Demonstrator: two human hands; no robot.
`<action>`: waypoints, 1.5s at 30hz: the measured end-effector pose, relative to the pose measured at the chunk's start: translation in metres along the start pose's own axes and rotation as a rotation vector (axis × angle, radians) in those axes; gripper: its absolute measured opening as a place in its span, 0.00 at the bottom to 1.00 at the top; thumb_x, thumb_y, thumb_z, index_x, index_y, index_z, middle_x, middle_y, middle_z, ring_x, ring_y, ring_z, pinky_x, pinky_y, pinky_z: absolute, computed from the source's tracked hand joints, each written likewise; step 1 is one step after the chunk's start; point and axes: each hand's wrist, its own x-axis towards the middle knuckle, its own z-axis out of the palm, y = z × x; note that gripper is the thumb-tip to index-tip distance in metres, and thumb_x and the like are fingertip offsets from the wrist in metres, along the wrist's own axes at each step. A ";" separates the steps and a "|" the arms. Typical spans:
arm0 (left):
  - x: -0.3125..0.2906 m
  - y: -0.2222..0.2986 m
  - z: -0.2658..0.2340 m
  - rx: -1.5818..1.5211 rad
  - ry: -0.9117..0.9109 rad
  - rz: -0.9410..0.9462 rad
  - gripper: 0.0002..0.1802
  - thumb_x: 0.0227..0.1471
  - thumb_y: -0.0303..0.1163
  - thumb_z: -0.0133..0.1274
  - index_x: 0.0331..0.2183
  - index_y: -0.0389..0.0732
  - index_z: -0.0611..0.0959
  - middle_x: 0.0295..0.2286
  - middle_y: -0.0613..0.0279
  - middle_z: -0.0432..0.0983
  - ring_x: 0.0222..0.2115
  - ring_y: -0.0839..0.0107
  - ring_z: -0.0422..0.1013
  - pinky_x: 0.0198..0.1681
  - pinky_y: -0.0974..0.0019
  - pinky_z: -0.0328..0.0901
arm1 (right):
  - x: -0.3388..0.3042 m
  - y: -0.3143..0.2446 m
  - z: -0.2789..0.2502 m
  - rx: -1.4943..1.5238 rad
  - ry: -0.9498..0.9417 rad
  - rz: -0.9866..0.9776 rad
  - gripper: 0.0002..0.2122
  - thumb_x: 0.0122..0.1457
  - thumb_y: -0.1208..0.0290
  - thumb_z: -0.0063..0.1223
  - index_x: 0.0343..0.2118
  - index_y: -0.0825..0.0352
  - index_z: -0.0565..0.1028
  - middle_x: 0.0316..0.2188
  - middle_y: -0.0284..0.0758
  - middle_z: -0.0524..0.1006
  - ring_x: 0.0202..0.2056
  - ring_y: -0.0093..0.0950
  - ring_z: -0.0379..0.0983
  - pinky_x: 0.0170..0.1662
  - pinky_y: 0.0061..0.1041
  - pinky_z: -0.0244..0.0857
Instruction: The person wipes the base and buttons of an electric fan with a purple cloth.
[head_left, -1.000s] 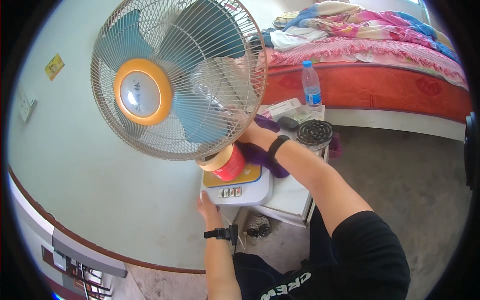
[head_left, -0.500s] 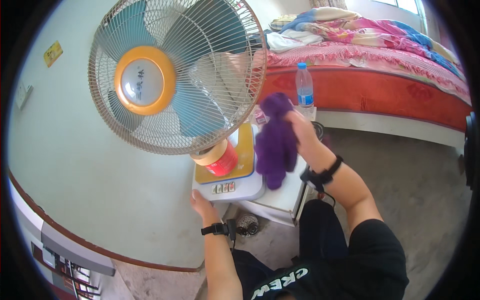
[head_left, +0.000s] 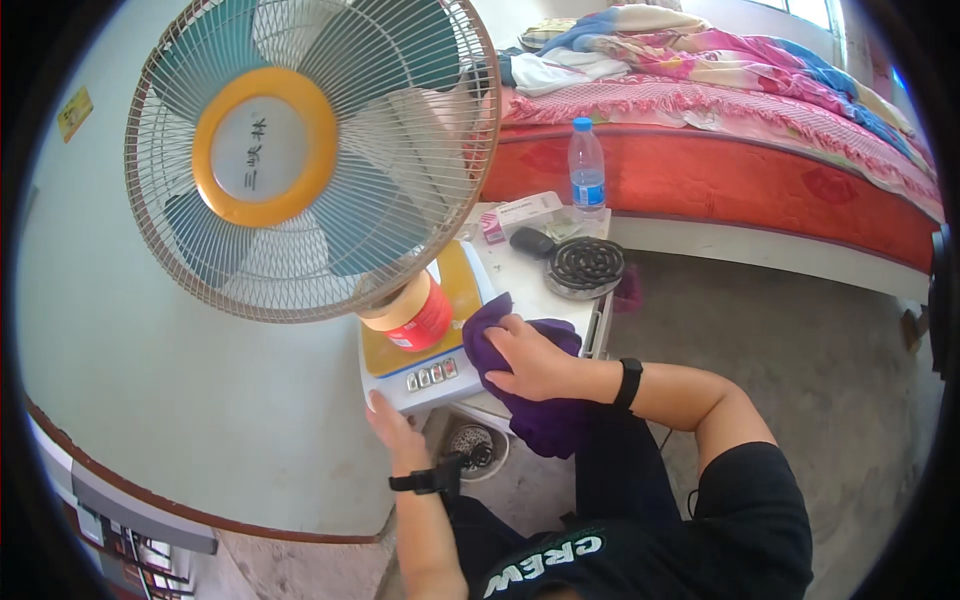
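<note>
An electric fan [head_left: 264, 150] with blue blades and an orange-ringed hub stands before me on a white and yellow base [head_left: 472, 362]. Beneath its cage, a cream part with a red label [head_left: 424, 326] rises from the base, partly hidden by the cage. My left hand [head_left: 396, 432] grips the base's near left corner, thumb at the edge, some fingers hidden. In my right hand [head_left: 532, 364] is a bunched purple cloth [head_left: 552, 428], pressed against the base's near right side and hanging down over the edge. Several silver buttons [head_left: 432, 376] line the base's front.
The base sits on a small white table [head_left: 560, 305]. A water bottle [head_left: 587, 170], a white box [head_left: 528, 208], a dark mouse-shaped object [head_left: 532, 242] and a black mosquito coil [head_left: 585, 264] are at its far end. Beyond is a bed [head_left: 700, 170]; below, a round container [head_left: 492, 470].
My right hand has brought the purple cloth down and nearer, from above the table to the base's side. My left hand stays on the base's corner. The view has shifted slightly.
</note>
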 end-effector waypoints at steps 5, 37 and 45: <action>0.049 0.033 -0.038 -0.112 -0.504 -0.403 0.25 0.56 0.45 0.49 0.52 0.46 0.71 0.45 0.60 0.74 0.46 0.59 0.70 0.43 0.55 0.66 | -0.007 0.003 0.000 0.038 0.040 -0.054 0.26 0.49 0.68 0.60 0.50 0.73 0.66 0.47 0.53 0.65 0.49 0.50 0.64 0.53 0.37 0.61; 0.059 0.010 -0.067 -0.368 -0.365 -0.245 0.22 0.51 0.32 0.54 0.46 0.33 0.73 0.44 0.50 0.74 0.45 0.53 0.71 0.50 0.50 0.66 | 0.172 0.125 0.006 -0.001 0.355 0.481 0.18 0.53 0.76 0.45 0.48 0.72 0.62 0.48 0.59 0.65 0.50 0.58 0.63 0.54 0.47 0.59; 0.058 0.004 -0.070 -0.323 -0.384 -0.198 0.23 0.50 0.33 0.53 0.47 0.32 0.73 0.43 0.50 0.74 0.45 0.53 0.71 0.51 0.50 0.65 | 0.238 0.172 0.030 -0.101 -0.138 0.550 0.25 0.58 0.66 0.41 0.59 0.66 0.60 0.62 0.47 0.56 0.62 0.52 0.53 0.61 0.48 0.50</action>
